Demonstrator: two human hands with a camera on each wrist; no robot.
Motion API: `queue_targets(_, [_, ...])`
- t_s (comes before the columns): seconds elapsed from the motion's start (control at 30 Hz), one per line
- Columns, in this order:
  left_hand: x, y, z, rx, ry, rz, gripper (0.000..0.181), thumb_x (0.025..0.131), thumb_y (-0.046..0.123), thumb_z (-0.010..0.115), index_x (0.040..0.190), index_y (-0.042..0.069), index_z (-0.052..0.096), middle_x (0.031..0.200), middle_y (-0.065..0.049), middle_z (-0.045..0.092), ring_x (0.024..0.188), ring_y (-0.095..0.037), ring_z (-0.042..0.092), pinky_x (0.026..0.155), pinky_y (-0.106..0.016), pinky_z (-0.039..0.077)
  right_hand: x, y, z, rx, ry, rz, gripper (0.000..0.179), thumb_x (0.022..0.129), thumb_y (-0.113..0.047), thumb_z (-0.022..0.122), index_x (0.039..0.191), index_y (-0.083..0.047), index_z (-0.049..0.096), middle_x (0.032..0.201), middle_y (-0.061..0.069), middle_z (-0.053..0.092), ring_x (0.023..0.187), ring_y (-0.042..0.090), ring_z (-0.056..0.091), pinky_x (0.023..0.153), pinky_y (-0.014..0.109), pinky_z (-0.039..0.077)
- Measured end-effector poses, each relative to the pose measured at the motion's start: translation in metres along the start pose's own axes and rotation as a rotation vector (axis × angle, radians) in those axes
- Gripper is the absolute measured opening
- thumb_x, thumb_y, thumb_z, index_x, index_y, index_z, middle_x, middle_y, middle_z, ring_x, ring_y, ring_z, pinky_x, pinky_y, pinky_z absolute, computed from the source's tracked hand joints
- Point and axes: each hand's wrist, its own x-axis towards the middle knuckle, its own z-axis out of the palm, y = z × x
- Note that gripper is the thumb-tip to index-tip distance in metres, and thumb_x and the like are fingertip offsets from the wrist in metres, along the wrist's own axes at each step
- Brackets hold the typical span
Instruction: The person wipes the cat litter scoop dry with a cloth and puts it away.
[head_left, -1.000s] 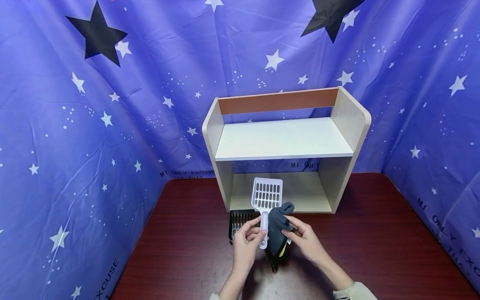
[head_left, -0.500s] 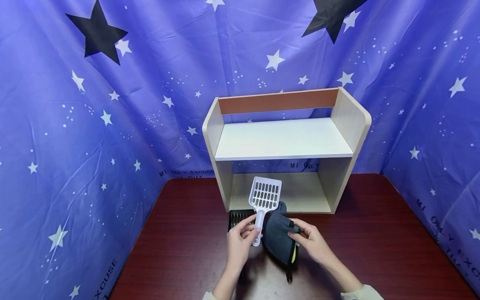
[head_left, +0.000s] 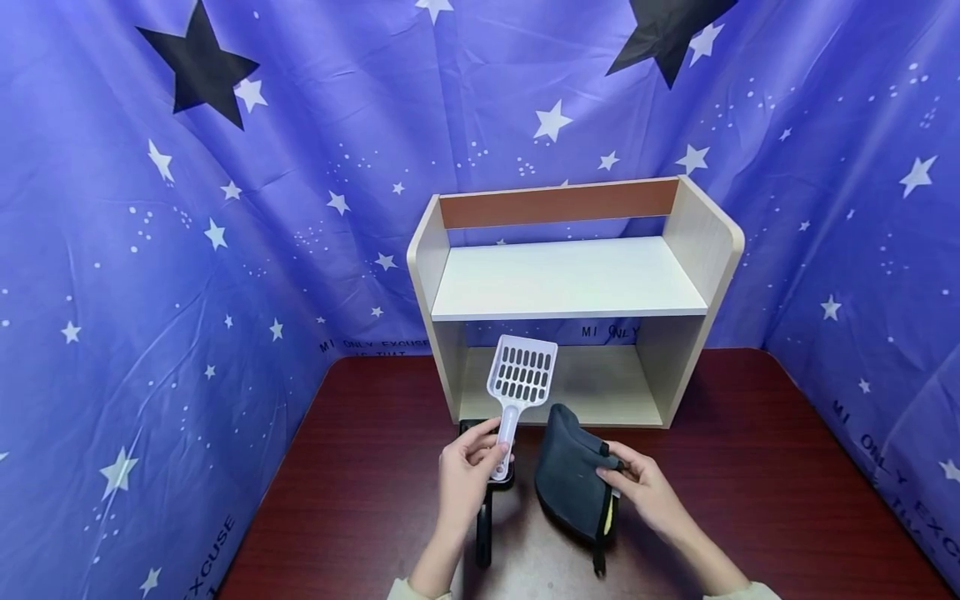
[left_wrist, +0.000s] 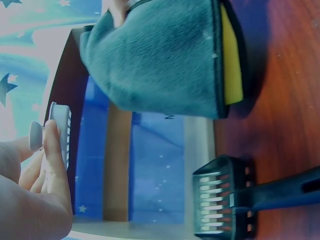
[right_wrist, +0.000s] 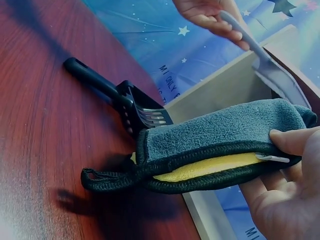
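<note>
In the head view my left hand [head_left: 462, 479] pinches the handle of a pale slotted litter scoop [head_left: 523, 369], its blade tilted up in front of the shelf. My right hand [head_left: 651, 496] grips the edge of a folded cleaning cloth [head_left: 573, 477], grey outside and yellow inside, with dark edging. The right wrist view shows the thumb on top of the cloth [right_wrist: 220, 127], a white tag by the thumb and a loop at the far corner. On the table lies a black slotted litter scoop [left_wrist: 225, 200], its head partly hidden behind my left hand in the head view.
A two-level wooden shelf [head_left: 570, 279] stands at the back of the dark red table [head_left: 360, 500]. Blue curtains [head_left: 225, 317] with stars surround the table on three sides.
My hands have moved apart: the pale litter scoop has shifted left and slightly up, the cloth right and slightly down. The black litter scoop's handle has come into sight between them.
</note>
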Motion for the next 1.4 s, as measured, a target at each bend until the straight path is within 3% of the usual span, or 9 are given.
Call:
queue_targets(0.13, [0.002,0.007,-0.004,0.017,0.018,0.028,0.035,0.087,-0.003,0.071,0.122,0.0,0.069,0.099,-0.025,0.075,0.078,-0.025,0.076,0.065,-0.015,0.058,-0.002,-0.001,-0.003,-0.02,0.011,0.008,0.033,0.099,0.003,0.054,0.131,0.008,0.054,0.118,-0.018,0.069,0.102,0.0,0.068,0.08,0.02,0.06])
queue_targets(0.3, [0.004,0.018,-0.009,-0.007,0.016,0.07,0.035,0.087,-0.003,0.071,0.122,-0.001,0.068,0.1,-0.027,0.074,0.07,-0.007,0.072,0.061,-0.017,0.058,-0.007,-0.001,-0.006,-0.024,0.025,0.002,0.033,0.098,0.004,0.054,0.131,0.007,0.055,0.119,-0.019,0.069,0.103,-0.001,0.067,0.08,0.019,0.059])
queue_targets(0.6, [0.0,0.03,-0.016,-0.02,0.003,0.078,0.035,0.087,-0.002,0.072,0.121,-0.001,0.069,0.1,-0.028,0.073,0.072,-0.009,0.073,0.062,-0.017,0.058,-0.011,-0.001,-0.01,-0.03,0.052,0.041,0.032,0.098,0.002,0.055,0.13,0.002,0.057,0.118,-0.02,0.069,0.104,-0.002,0.067,0.081,0.018,0.059])
queue_targets(0.77, [-0.003,0.035,-0.018,-0.032,0.006,0.099,0.034,0.086,-0.002,0.072,0.12,-0.002,0.069,0.1,-0.028,0.073,0.072,-0.01,0.073,0.061,-0.017,0.059,-0.012,0.001,-0.012,-0.03,0.054,0.024,0.032,0.098,0.003,0.055,0.129,0.001,0.058,0.119,-0.02,0.069,0.105,-0.003,0.066,0.082,0.017,0.058])
queue_targets(1.4, [0.017,0.054,-0.023,-0.07,0.047,0.187,0.033,0.09,0.001,0.071,0.123,0.0,0.068,0.099,-0.03,0.072,0.072,-0.009,0.073,0.063,-0.018,0.059,-0.012,0.002,-0.011,0.006,0.054,0.035,0.033,0.098,0.004,0.054,0.131,0.0,0.057,0.12,-0.02,0.069,0.107,-0.002,0.066,0.083,0.018,0.059])
